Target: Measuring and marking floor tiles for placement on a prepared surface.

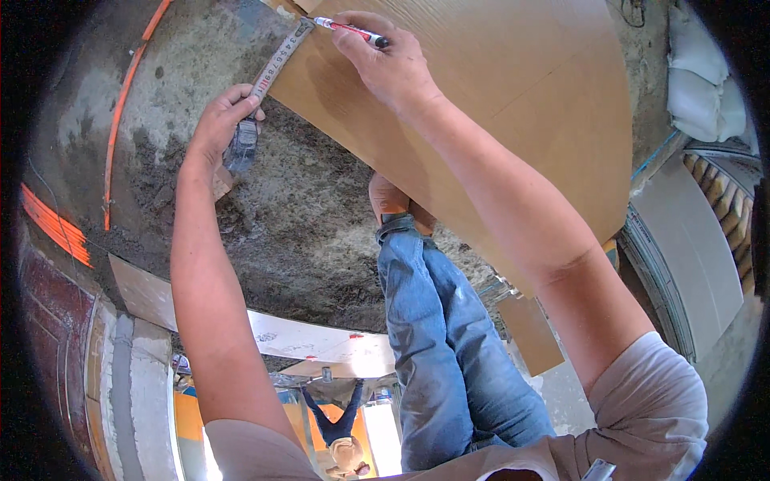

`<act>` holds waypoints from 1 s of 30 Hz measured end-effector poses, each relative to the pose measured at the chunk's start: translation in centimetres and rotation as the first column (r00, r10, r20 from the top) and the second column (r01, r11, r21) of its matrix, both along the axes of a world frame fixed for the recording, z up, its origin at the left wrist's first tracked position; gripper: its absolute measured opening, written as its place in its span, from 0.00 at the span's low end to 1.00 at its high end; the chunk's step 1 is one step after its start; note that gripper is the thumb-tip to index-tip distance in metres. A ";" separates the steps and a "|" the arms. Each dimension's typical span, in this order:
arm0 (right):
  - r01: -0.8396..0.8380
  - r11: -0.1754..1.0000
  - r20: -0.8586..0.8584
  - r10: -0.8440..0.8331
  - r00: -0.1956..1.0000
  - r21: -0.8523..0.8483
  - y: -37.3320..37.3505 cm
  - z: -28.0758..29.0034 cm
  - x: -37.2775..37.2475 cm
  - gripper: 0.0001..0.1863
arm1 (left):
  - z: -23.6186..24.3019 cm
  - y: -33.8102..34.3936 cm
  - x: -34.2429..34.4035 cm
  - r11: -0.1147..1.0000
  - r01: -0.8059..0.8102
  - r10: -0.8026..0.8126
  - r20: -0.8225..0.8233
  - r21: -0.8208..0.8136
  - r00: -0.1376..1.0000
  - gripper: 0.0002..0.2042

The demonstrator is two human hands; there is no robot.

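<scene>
My left hand (224, 122) is closed around a tape measure (241, 146) at the left, thumb on the blade. The pulled-out pale blade (279, 64) slants up and right along the edge of a large brown board (521, 96), its end hook lying by the board's far corner. My right hand (393, 68) is above the board, gripping a red and white marker (343, 29) with a black end. The marker's left end is beside the hook; whether it touches the board I cannot tell. My fingers partly hide the tape case.
An orange conduit (115, 136) runs along the rough floor (321, 208) at left, near a bundle of orange pipes (54, 226). White sacks (702, 88) and stacked sheets (682, 264) are at right. My legs (449, 329) extend beneath the board. Another person (345, 441) appears far off, low in view.
</scene>
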State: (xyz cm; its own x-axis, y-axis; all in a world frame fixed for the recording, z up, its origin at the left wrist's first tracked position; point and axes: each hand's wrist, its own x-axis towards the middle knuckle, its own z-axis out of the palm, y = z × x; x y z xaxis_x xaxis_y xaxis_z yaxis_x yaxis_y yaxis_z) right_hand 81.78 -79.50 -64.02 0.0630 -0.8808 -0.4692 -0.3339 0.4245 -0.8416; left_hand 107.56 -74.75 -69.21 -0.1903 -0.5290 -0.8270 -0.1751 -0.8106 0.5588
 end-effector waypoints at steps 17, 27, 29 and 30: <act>0.014 0.985 -0.183 0.017 0.983 0.171 8.8 3.4 -8.5 0.14 | 1.4 9.1 -10.4 0.999 0.026 -0.029 -0.086 -0.039 0.996 0.07; 0.036 0.981 -0.308 0.024 0.951 0.188 16.9 5.5 -15.8 0.13 | 0.5 18.1 -18.8 0.997 0.076 -0.070 -0.199 0.024 0.977 0.07; 0.052 0.981 -0.365 0.019 0.931 0.185 17.7 5.6 -16.5 0.12 | 0.7 18.8 -19.8 0.995 0.100 -0.102 -0.165 -0.021 0.981 0.07; 0.058 0.981 -0.370 0.015 0.929 0.185 18.0 5.6 -16.7 0.12 | 0.7 18.8 -20.1 0.994 0.105 -0.107 -0.171 -0.021 0.979 0.07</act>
